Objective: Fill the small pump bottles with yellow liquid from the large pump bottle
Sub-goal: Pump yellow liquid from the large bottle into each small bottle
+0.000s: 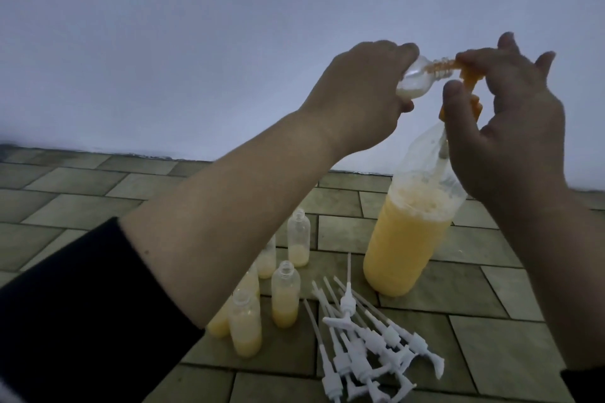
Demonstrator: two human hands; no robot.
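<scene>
The left hand (pixel 357 98) fingers are clamped on a tilted small bottle (pixel 193 77) at the orange pump spout (pixel 465 75), which the right hand (pixel 510 127) fingers pinch; a misaligned neck risks spilling onto the tiled floor (pixel 491 321).

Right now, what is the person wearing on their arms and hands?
Both hands, the left hand and the right hand, are bare: no gloves, and no rings or watch that I can see. The left arm has a black sleeve pushed up, so the forearm is uncovered. A bit of dark sleeve shows on the right arm at the picture's edge.
</scene>
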